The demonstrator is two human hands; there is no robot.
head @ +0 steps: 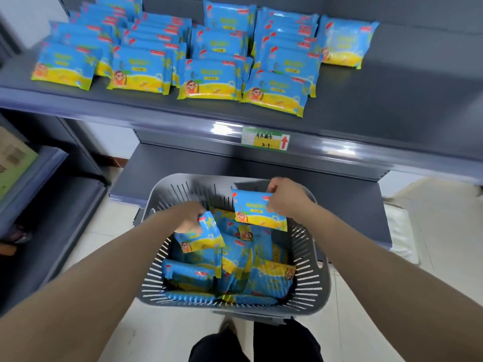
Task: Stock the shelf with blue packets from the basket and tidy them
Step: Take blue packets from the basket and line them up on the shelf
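A grey slatted basket (311,278) stands below me, holding several blue-and-yellow packets. My right hand (285,198) grips one blue packet (257,210) by its right edge and holds it above the basket's far side. My left hand (189,215) is closed on another blue packet (201,235), lifted slightly off the pile. On the grey shelf (392,100) above, several rows of the same packets (211,79) stand leaning back, filling its left and middle; a single packet (345,43) stands at the right end of the group.
A price label with a red arrow (265,139) sits on the shelf's front rail. A lower grey shelf (167,168) lies behind the basket. Another shelf unit (34,178) stands to the left. My dark trousers (256,346) show under the basket, over a pale tiled floor.
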